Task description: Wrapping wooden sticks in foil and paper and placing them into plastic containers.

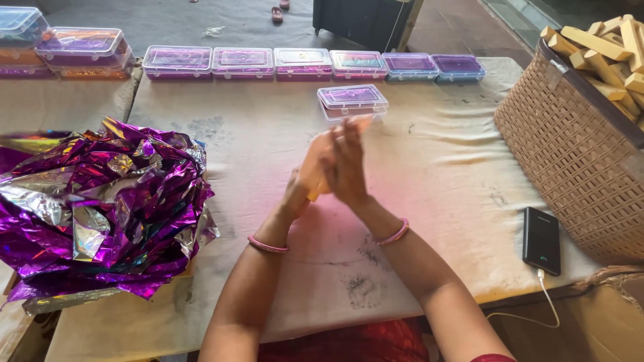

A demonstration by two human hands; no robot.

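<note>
My left hand (303,179) and my right hand (346,167) are pressed palm to palm above the middle of the cloth-covered table (436,167). A tan edge, seemingly a small wooden block (314,195), shows between the palms at their lower side; most of it is hidden. Both wrists carry pink bangles. Just beyond the fingertips sits a clear plastic box (352,99) with purple foil inside, its lid on.
A row of closed clear boxes (302,62) lines the far edge, with more stacked at far left (80,48). A heap of crumpled purple foil (100,208) fills the left. A woven basket (570,154) of wooden blocks (604,47) stands right, beside a black power bank (541,240) with a white cable.
</note>
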